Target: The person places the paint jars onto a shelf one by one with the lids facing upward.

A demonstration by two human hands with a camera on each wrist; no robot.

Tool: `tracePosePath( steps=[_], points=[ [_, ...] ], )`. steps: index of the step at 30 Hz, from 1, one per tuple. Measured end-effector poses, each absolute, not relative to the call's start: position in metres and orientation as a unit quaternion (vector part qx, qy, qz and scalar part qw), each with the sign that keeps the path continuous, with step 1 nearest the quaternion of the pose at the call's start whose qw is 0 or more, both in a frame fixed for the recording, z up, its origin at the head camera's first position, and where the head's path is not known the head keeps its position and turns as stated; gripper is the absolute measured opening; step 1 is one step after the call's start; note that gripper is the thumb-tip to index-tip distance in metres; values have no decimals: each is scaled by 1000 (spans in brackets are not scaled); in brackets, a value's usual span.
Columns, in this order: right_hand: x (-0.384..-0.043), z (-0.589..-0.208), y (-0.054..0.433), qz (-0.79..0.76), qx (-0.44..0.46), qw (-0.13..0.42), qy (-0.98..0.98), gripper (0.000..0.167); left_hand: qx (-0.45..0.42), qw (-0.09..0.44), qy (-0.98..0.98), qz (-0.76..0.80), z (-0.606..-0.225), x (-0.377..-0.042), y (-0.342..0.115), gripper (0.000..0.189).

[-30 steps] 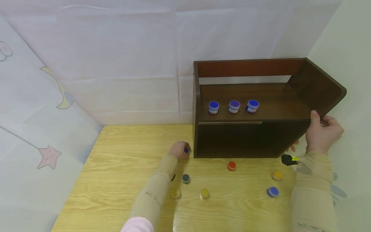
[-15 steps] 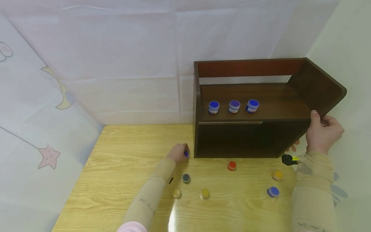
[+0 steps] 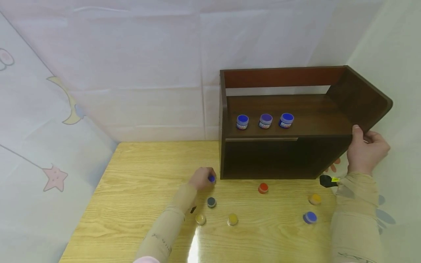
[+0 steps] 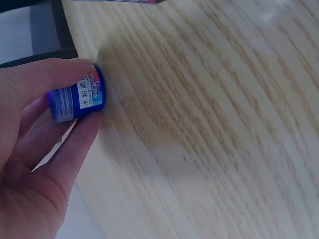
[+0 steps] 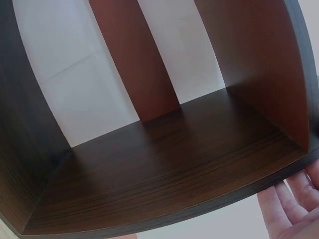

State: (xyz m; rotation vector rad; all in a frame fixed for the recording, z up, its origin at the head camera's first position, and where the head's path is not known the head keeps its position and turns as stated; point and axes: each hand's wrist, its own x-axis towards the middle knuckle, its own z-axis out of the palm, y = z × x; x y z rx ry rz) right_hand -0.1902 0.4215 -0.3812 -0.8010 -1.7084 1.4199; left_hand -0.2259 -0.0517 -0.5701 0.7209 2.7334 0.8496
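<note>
Blue jar [image 4: 79, 95] pinched between left fingers [image 4: 77, 147], near shelf [image 3: 289, 136].

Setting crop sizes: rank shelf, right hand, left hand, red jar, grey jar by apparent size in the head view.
1. Shelf
2. Right hand
3. Left hand
4. Red jar and grey jar: look alike, not ranked.
</note>
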Motion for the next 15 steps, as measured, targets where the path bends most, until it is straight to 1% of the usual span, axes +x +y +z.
tracePosePath(
  steps=[6, 10, 15],
  points=[
    [-190, -382, 422, 561, -315, 380, -665, 19, 244, 89, 915, 309, -560, -223, -56, 29],
    [-190, -382, 421, 558, -312, 390, -663, 21, 250, 80, 913, 311, -550, -222, -53, 31],
    [-191, -381, 422, 555, -310, 390, -666, 22, 253, 81, 914, 307, -536, -221, -51, 33]
  ],
)
